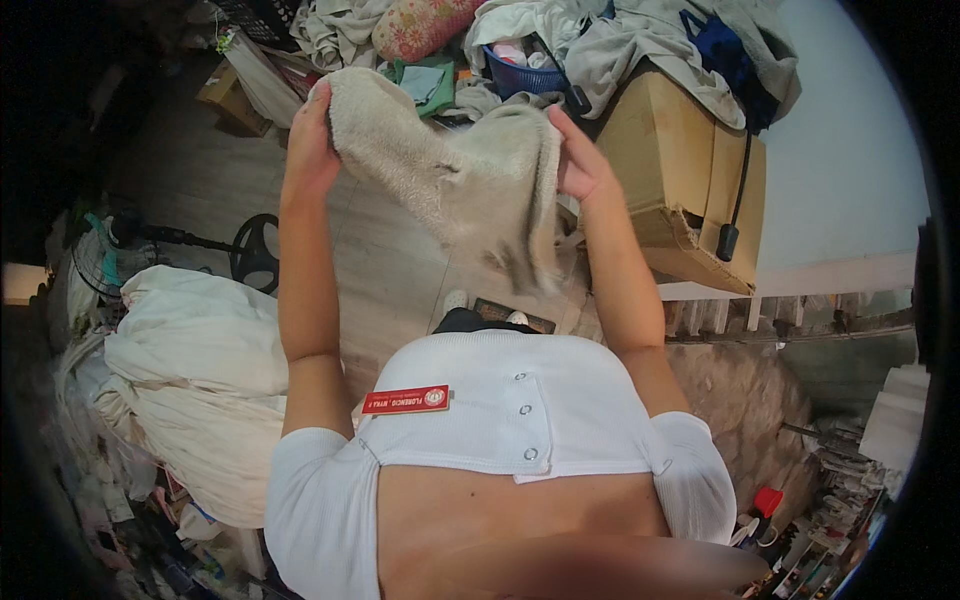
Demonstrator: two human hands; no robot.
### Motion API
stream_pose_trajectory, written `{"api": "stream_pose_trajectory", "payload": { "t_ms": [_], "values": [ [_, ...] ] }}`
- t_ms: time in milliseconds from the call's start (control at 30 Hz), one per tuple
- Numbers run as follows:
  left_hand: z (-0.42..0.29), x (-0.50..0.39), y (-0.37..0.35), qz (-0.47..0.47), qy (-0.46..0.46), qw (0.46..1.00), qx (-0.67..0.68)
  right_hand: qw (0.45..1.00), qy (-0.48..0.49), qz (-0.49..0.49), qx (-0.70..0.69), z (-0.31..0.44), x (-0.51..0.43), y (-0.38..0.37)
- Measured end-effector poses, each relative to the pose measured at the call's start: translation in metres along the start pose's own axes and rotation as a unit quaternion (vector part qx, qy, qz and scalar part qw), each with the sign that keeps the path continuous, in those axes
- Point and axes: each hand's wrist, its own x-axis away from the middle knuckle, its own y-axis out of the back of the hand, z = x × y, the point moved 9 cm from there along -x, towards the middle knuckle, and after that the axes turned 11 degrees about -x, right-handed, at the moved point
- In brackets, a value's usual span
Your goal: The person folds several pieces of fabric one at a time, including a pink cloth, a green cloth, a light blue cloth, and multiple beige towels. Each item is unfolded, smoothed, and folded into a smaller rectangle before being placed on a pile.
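Note:
A beige fleecy cloth (450,169) hangs between my two hands, above the floor. My left hand (311,142) grips its upper left corner, and my right hand (581,161) has hold of the upper right edge. Between them the cloth sags in the middle; its lower part is blurred and hangs down on the right. Most of my fingers are hidden behind the fabric. Just beyond the cloth stand a blue plastic basket (525,75) with items in it and a folded green cloth (435,94).
A large cardboard box (675,165) stands on the right, with clothes draped over it. Heaped laundry (337,34) and a floral pillow (420,26) lie at the far side. On the left are a fan (112,255) and a big white fabric bundle (202,375). Tiled floor (382,247) shows below.

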Motion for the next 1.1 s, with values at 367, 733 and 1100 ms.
{"api": "stream_pose_trajectory", "payload": {
  "t_ms": [367,733,1100],
  "values": [
    [-0.046,-0.02,0.041,-0.077,-0.079,0.989,-0.094,0.893,0.332,-0.045,0.3,0.128,0.048,-0.065],
    [-0.091,-0.08,0.023,-0.02,-0.144,0.952,-0.27,0.704,0.462,-0.177,0.509,0.197,0.11,-0.141],
    [-0.128,-0.066,-0.006,-0.052,-0.285,0.855,-0.43,0.62,0.452,-0.153,0.622,0.212,0.14,-0.153]
  ]
}}
